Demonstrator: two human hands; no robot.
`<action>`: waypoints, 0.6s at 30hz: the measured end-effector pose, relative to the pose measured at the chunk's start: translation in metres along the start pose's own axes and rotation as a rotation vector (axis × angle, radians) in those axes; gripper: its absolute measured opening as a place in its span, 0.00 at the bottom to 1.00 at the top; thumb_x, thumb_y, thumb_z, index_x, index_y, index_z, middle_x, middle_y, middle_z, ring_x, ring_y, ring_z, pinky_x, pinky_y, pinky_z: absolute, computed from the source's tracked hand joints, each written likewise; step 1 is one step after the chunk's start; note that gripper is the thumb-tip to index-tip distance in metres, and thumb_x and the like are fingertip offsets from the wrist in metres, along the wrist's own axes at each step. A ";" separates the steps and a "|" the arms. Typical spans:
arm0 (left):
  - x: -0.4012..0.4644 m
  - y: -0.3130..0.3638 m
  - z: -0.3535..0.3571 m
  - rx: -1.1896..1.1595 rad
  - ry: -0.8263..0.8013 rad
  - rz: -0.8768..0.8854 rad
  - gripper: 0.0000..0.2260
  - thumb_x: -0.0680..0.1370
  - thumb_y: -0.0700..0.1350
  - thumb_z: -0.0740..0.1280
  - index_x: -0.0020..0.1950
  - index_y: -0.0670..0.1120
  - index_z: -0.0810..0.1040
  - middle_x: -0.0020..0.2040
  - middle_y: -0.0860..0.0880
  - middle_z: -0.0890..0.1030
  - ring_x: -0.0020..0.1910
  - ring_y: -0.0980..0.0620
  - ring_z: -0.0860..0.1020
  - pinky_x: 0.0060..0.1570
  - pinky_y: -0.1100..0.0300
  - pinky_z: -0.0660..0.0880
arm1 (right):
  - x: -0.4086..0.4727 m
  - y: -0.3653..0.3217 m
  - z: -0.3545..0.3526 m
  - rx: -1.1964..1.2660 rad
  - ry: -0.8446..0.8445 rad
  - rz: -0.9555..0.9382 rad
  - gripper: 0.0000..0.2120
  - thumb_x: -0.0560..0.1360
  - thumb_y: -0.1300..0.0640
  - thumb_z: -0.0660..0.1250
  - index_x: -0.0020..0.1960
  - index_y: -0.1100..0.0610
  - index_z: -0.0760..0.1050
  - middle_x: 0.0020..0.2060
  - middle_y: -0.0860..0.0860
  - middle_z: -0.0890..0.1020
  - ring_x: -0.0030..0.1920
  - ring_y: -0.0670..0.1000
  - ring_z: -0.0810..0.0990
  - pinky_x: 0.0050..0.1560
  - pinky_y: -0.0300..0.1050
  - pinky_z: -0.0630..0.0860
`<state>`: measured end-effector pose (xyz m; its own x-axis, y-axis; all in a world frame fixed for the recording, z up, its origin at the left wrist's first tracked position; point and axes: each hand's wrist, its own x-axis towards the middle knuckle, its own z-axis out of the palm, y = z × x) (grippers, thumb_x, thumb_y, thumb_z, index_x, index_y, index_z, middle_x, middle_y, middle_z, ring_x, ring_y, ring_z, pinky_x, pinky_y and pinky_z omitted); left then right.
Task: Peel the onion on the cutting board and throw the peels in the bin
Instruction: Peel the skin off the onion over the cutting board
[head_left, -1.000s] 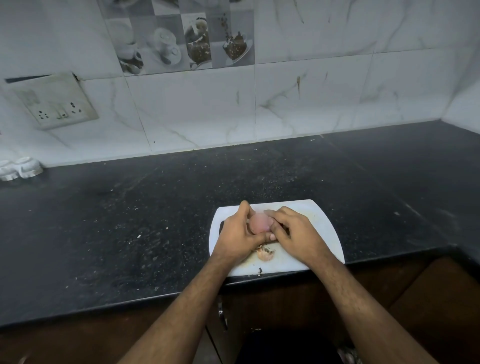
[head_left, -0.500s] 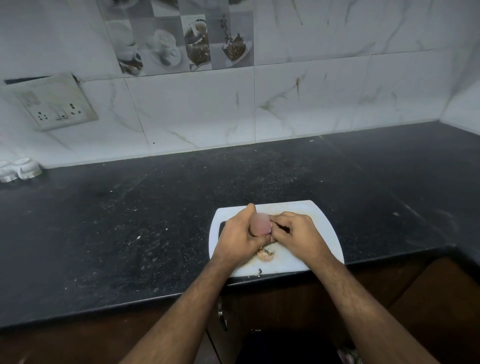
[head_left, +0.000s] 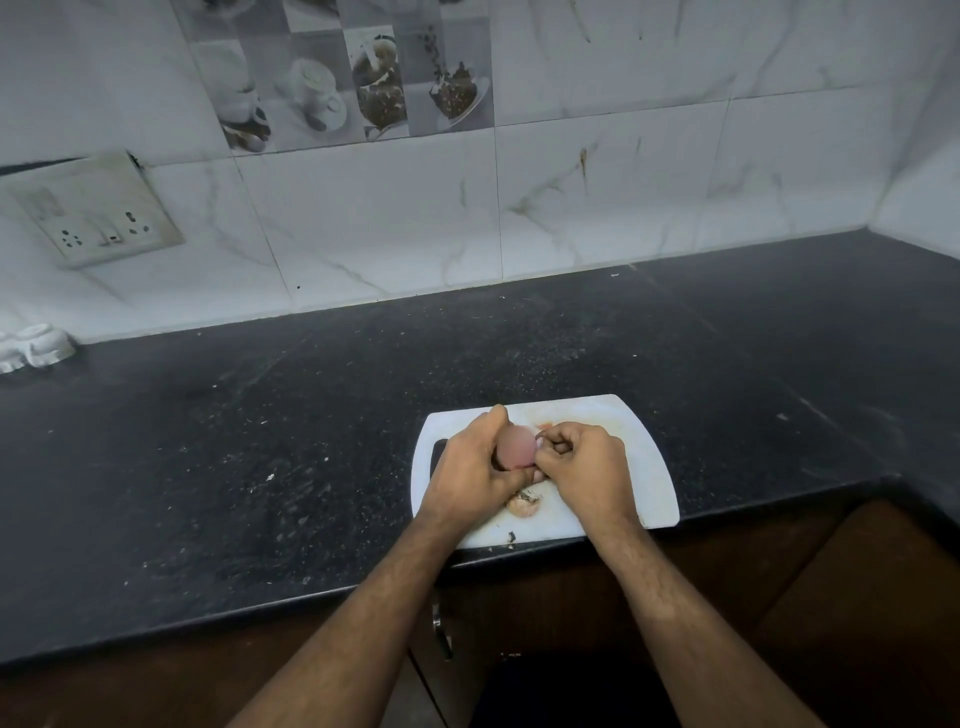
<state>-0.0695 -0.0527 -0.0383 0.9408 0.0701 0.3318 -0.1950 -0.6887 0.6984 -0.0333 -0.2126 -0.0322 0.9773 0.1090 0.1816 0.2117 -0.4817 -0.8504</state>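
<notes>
A pale pink onion (head_left: 515, 448) is held just above the white cutting board (head_left: 639, 467) at the counter's front edge. My left hand (head_left: 470, 467) grips the onion from the left, its thumb over the top. My right hand (head_left: 582, 465) has its fingers curled against the onion's right side, pinching at its skin. A cut-off piece with peel scraps (head_left: 523, 505) lies on the board below the hands. A small dark scrap (head_left: 511, 536) sits near the board's front edge. No bin is in view.
The black granite counter (head_left: 260, 467) runs left and right, with a corner at the right. A white object (head_left: 34, 347) stands at the far left by the wall. A socket plate (head_left: 93, 213) hangs on the tiles. Brown cabinet doors (head_left: 857, 597) lie below.
My right hand's fingers have curled in tighter against the onion's right side. The onion has turned slightly in my left hand. The board and scraps have stayed put.
</notes>
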 end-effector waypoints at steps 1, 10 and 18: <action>0.000 0.000 -0.001 -0.040 0.000 -0.017 0.25 0.67 0.59 0.82 0.45 0.53 0.67 0.42 0.53 0.80 0.39 0.52 0.77 0.38 0.51 0.78 | 0.001 0.000 0.000 -0.009 0.006 0.005 0.05 0.76 0.59 0.72 0.49 0.54 0.86 0.37 0.42 0.85 0.39 0.38 0.82 0.40 0.28 0.75; -0.003 -0.010 -0.012 -0.556 -0.019 -0.191 0.24 0.72 0.50 0.81 0.62 0.47 0.74 0.62 0.47 0.84 0.58 0.35 0.85 0.65 0.32 0.78 | 0.002 0.001 0.001 -0.072 0.041 -0.054 0.09 0.78 0.62 0.68 0.57 0.57 0.84 0.44 0.44 0.83 0.41 0.38 0.79 0.36 0.21 0.71; 0.000 -0.009 -0.012 -0.484 -0.097 -0.164 0.21 0.74 0.52 0.79 0.63 0.52 0.77 0.58 0.47 0.86 0.59 0.42 0.85 0.65 0.37 0.80 | -0.001 -0.002 -0.001 -0.003 0.088 -0.168 0.13 0.82 0.53 0.65 0.65 0.53 0.81 0.56 0.44 0.81 0.53 0.39 0.79 0.51 0.27 0.75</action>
<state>-0.0711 -0.0379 -0.0375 0.9865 0.0662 0.1496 -0.1277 -0.2599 0.9572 -0.0350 -0.2129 -0.0306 0.9249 0.1118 0.3633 0.3718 -0.4658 -0.8030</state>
